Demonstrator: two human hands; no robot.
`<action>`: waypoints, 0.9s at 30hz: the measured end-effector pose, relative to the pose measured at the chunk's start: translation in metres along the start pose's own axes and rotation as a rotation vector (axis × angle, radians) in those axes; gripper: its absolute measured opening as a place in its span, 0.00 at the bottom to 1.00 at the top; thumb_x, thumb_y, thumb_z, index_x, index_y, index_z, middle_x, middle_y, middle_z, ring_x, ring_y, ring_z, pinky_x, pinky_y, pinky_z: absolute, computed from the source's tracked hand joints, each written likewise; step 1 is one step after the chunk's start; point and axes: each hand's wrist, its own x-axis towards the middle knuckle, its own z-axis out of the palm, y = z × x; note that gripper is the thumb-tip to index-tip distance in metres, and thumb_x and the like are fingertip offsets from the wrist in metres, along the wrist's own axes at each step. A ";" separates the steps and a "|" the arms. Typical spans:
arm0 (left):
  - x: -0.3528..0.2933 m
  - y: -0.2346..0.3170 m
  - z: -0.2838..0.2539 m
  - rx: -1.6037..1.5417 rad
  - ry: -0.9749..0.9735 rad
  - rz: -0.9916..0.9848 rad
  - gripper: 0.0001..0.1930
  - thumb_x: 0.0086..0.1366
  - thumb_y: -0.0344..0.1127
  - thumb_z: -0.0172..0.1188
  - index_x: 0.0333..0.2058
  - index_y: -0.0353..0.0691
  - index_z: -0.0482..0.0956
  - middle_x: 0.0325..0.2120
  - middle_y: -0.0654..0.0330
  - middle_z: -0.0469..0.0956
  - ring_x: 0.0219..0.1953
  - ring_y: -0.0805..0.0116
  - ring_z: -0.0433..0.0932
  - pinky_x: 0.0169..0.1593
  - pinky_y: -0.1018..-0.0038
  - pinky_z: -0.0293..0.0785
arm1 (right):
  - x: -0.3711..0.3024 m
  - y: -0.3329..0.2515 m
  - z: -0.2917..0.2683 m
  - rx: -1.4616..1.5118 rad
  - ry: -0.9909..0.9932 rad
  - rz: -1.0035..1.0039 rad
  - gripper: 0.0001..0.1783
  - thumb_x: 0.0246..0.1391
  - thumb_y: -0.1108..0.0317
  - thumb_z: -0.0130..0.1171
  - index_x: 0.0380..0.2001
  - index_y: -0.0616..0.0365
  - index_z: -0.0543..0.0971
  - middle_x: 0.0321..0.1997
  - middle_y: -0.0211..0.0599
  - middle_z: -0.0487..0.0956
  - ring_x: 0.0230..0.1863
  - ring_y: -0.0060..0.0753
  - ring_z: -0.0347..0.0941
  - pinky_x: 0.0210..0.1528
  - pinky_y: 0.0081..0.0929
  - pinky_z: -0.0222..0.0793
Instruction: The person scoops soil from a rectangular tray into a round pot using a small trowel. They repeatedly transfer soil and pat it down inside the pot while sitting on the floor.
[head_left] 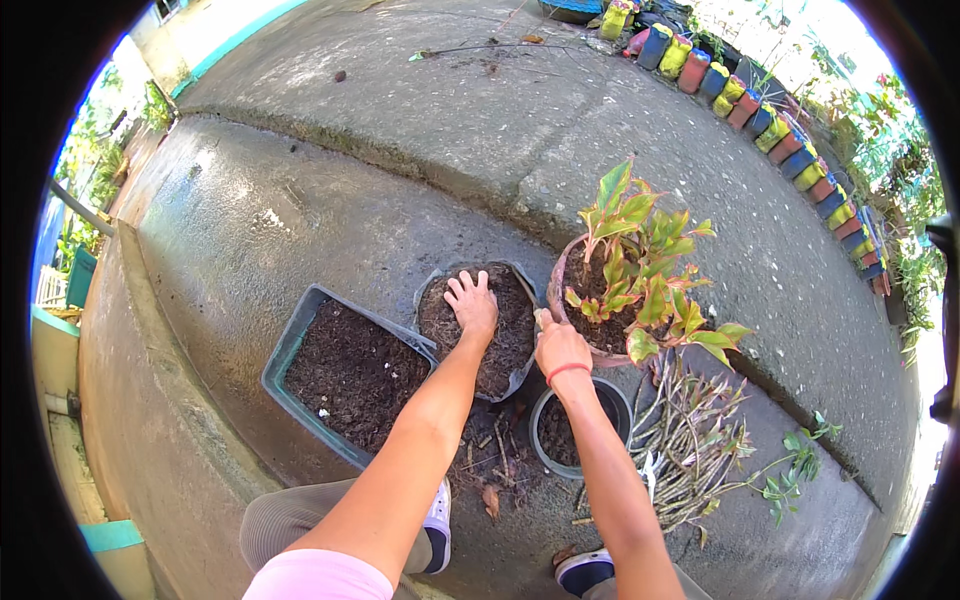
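Where the left hand [473, 305] rests: palm down on the soil of the round black pot, fingers straight and spread apart.
Right hand [562, 350]: fingers curled closed on a small greenish object [541, 318], mostly hidden, kind cannot be told; a red band [568, 370] circles the wrist.
Round black pot [522, 377]: beneath the left fingers, just left of the right fingers; filled with dark soil.
Planter [288, 345]: rectangular, grey-green, left of the left fingers; holds loose soil with white specks.
Clay pot [556, 290]: just beyond and right of the right fingers; bears a plant [650, 270] with green and pinkish leaves.
Grey bucket [617, 405]: nearer the body than the right fingers, partly under the right forearm; soil inside.
Cuttings [690, 440]: heaped on the concrete, right of the right fingers.
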 end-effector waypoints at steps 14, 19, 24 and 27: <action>-0.016 -0.014 0.003 -0.639 0.295 0.040 0.12 0.56 0.31 0.50 0.39 0.49 0.75 0.51 0.62 0.63 0.53 0.51 0.57 0.54 0.57 0.55 | -0.046 -0.006 0.002 -0.070 -0.168 -0.101 0.24 0.52 0.73 0.41 0.54 0.55 0.59 0.38 0.56 0.72 0.34 0.56 0.75 0.36 0.42 0.73; -0.022 0.000 -0.004 -0.423 0.337 -0.039 0.11 0.57 0.32 0.50 0.40 0.45 0.74 0.51 0.59 0.62 0.53 0.54 0.59 0.55 0.60 0.55 | -0.033 -0.010 -0.005 -0.116 -0.067 -0.010 0.18 0.54 0.70 0.39 0.50 0.60 0.63 0.37 0.54 0.73 0.33 0.53 0.76 0.34 0.40 0.74; -0.009 0.014 0.006 -0.527 0.379 0.204 0.11 0.58 0.33 0.49 0.39 0.40 0.74 0.45 0.57 0.68 0.49 0.59 0.66 0.52 0.65 0.60 | -0.017 -0.008 0.025 0.013 -0.066 0.168 0.15 0.53 0.68 0.44 0.44 0.60 0.67 0.34 0.58 0.75 0.36 0.53 0.75 0.38 0.42 0.72; 0.004 0.028 0.024 -0.804 0.156 0.101 0.11 0.62 0.33 0.45 0.38 0.34 0.73 0.41 0.51 0.70 0.43 0.52 0.69 0.48 0.64 0.65 | -0.016 0.013 0.030 0.219 0.167 -0.034 0.19 0.50 0.67 0.51 0.47 0.58 0.69 0.28 0.56 0.77 0.29 0.50 0.76 0.33 0.43 0.72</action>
